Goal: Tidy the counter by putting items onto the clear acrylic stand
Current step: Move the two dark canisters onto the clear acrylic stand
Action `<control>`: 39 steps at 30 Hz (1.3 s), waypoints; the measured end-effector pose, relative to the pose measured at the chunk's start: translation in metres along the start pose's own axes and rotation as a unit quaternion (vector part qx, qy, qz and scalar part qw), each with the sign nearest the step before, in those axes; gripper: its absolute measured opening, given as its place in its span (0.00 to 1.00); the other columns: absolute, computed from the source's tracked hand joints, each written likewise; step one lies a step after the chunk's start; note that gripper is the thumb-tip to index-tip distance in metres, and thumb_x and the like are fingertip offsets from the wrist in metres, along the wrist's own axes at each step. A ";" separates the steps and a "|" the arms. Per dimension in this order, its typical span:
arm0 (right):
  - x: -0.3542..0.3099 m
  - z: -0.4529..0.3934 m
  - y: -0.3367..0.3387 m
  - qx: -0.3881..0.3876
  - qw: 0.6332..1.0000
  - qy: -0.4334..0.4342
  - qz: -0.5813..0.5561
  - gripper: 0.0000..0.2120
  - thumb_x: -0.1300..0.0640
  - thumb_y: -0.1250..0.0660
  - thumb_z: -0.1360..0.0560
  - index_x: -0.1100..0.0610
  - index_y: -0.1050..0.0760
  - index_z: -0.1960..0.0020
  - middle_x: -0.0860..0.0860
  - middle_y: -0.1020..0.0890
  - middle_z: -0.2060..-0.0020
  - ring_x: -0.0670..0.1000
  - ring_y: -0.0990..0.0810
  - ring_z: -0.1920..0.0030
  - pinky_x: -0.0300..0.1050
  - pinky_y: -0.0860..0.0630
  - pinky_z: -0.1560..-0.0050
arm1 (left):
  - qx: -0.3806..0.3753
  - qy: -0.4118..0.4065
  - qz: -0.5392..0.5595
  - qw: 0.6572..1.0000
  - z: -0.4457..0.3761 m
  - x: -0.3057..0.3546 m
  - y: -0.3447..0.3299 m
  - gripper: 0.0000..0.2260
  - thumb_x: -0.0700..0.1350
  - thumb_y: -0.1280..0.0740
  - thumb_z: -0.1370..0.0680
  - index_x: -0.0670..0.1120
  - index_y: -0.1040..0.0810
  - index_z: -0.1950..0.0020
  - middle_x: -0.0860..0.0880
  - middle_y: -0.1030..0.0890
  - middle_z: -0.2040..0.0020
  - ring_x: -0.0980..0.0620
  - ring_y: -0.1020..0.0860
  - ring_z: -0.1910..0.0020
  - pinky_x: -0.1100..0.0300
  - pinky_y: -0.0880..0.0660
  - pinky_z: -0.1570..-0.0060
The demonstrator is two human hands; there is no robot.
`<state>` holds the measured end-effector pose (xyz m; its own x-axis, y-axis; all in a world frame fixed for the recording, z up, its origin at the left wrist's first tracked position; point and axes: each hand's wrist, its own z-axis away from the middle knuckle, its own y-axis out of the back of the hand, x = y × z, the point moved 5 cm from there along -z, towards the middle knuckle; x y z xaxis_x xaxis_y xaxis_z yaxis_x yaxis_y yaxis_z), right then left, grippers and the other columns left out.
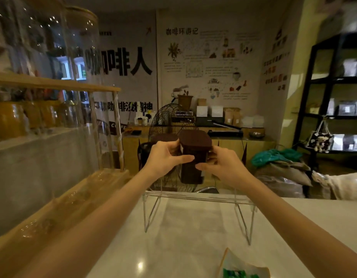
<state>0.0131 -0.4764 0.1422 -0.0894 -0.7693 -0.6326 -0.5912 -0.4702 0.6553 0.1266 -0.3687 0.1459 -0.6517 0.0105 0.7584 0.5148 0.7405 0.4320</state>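
Both arms reach forward from the bottom of the head view toward 12 o'clock. The left hand (165, 157) and right hand (223, 164) hold a dark brown lidded container (193, 157) between them, in the air above the far edge of the clear acrylic stand (195, 197). The container is upright with a slight tilt; its brown lid faces up and toward the camera. The container's base does not touch the stand's top.

Left hand: fingers (184, 159) are clamped on the container's left side, thumb laid across the front face. Right hand: fingers (203, 167) are clamped on the right side, thumb pressing the lower front. A second dark brown shape sits just behind the left hand; what it is cannot be told.

The acrylic stand rests on the pale desk (183, 247) at centre, its flat top level and bare, thin legs angling down to the desk surface. At 5 o'clock, near the frame's bottom edge, a small dish with green pieces (241, 271) lies on the desk, well apart from the stand.

At 9 o'clock, a wooden rack with glass jars (33, 113) stands along the desk's left side. A wire fan cage (167, 119) stands beyond the desk at 12 o'clock, behind the hands. A black shelf unit (334, 97) stands at 3 o'clock.
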 end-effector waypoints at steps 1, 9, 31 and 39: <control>0.006 -0.006 -0.002 0.000 1.000 -0.008 0.004 0.21 0.56 0.29 0.30 0.55 0.28 0.38 0.54 0.18 0.44 0.52 0.20 0.46 0.48 0.22 0.45 | 0.001 0.006 0.004 1.000 -0.006 -0.006 -0.003 0.23 0.45 0.25 0.34 0.44 0.23 0.40 0.46 0.17 0.45 0.52 0.20 0.45 0.51 0.23 0.42; 0.038 -0.039 -0.022 0.000 0.999 -0.036 0.021 0.22 0.54 0.29 0.30 0.56 0.28 0.38 0.54 0.18 0.45 0.53 0.19 0.47 0.49 0.21 0.46 | 0.026 0.037 0.044 0.998 -0.026 -0.041 -0.017 0.20 0.43 0.27 0.32 0.44 0.22 0.41 0.46 0.17 0.47 0.53 0.20 0.47 0.52 0.24 0.41; 0.056 -0.044 -0.041 0.053 0.996 -0.070 -0.020 0.18 0.56 0.32 0.27 0.60 0.30 0.40 0.57 0.18 0.47 0.51 0.21 0.53 0.44 0.23 0.51 | 0.109 0.048 -0.067 0.991 -0.037 -0.046 -0.017 0.15 0.44 0.28 0.30 0.40 0.20 0.45 0.41 0.15 0.51 0.46 0.18 0.51 0.46 0.19 0.54; 0.060 -0.046 -0.046 0.036 0.997 -0.069 0.003 0.14 0.59 0.35 0.25 0.63 0.29 0.42 0.59 0.20 0.46 0.57 0.21 0.47 0.50 0.23 0.46 | 0.145 0.041 -0.146 0.978 -0.038 -0.044 -0.023 0.14 0.46 0.31 0.27 0.39 0.21 0.45 0.40 0.16 0.52 0.44 0.18 0.53 0.48 0.19 0.55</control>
<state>0.0722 -0.5212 0.0929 -0.1998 -0.7025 -0.6831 -0.6459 -0.4298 0.6309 0.1642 -0.4118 0.1209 -0.6950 -0.2752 0.6642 0.1252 0.8634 0.4887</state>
